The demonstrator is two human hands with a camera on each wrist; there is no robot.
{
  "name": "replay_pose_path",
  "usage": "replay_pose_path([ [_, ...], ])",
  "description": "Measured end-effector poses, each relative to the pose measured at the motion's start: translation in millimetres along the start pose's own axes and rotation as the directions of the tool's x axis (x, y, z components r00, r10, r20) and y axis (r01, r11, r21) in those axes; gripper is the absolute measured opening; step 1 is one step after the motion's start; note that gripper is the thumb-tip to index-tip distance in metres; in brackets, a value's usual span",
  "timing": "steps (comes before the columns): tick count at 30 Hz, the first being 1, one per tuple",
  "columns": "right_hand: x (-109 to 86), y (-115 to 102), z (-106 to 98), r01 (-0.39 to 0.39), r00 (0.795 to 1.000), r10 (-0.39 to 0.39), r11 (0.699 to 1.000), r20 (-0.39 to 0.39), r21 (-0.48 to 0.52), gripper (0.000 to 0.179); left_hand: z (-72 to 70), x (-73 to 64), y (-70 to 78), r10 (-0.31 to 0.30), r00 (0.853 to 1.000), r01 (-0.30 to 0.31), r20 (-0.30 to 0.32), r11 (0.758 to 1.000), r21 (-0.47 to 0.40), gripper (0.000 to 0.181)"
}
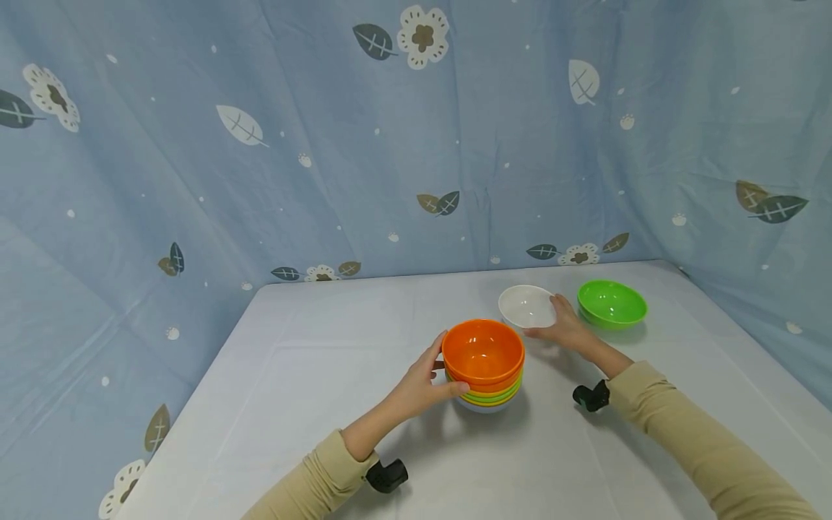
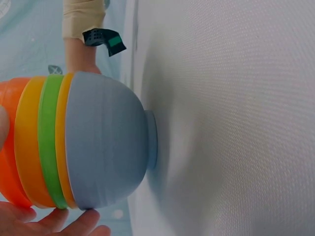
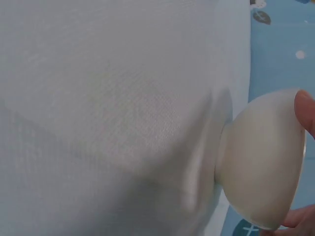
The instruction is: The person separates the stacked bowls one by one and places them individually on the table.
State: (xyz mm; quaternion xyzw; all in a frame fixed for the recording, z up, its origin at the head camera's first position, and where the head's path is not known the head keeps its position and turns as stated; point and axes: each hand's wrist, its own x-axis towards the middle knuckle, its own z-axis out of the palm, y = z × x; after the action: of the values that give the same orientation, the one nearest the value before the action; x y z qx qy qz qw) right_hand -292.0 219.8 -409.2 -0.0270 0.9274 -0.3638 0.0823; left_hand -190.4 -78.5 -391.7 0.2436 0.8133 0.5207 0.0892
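The surface (image 1: 338, 361) bears an upright stack (image 1: 482, 354) of bowls, with the left hand (image 1: 421, 386) gripping the stack's left side. Beyond the stack, well to its right, stands the green bowl (image 1: 612, 305). The white bowl (image 1: 525, 307), round with no long axis, sits just beyond the stack to the right; the nearer, right hand (image 1: 567, 330) pinches its right rim.

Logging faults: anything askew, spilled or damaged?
Nothing stands out. The left hand grips an upright bowl stack; the right hand holds the white bowl, open side up like the lone green bowl. No spill or crack shows.
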Motion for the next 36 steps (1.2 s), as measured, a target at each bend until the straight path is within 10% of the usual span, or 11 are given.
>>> replay_pose_path([
  [36, -90.1, -41, -9, 0.213, 0.977, -0.211, 0.975, -0.037, 0.058, 0.096, -3.5, 1.3, 7.6, -0.023, 0.999, 0.024, -0.037, 1.000, 0.020, 0.096],
])
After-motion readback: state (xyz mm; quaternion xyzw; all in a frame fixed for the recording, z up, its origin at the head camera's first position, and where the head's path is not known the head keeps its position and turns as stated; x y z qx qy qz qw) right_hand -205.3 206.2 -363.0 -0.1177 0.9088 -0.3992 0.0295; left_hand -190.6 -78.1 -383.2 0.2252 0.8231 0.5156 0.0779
